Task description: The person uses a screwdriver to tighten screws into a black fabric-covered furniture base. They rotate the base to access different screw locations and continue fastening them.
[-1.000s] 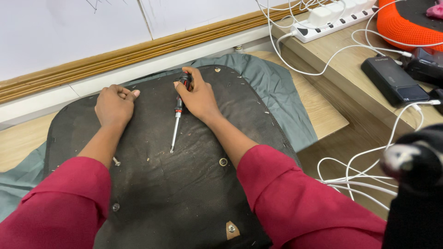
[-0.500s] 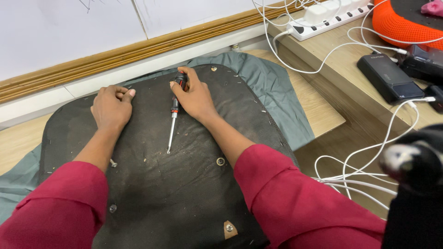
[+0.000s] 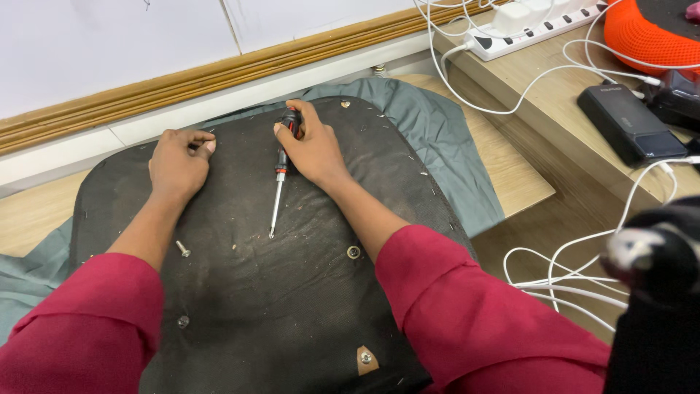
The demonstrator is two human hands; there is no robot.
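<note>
Screwdriver [image 3: 279, 179] lies at centre frame on the black seat panel [image 3: 292, 306], right hand [image 3: 310, 149] clasping its handle, tip toward a loose screw [image 3: 182, 249]. Left hand [image 3: 179, 162] is fisted, gripping the panel's upper edge. Looks like fastener work; next, seat the tip squarely.

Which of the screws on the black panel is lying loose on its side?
The silver screw beside the left forearm, below the left hand. It lies flat, shaft showing; the one at the lower left and the one in the brown tab show only heads.
</note>
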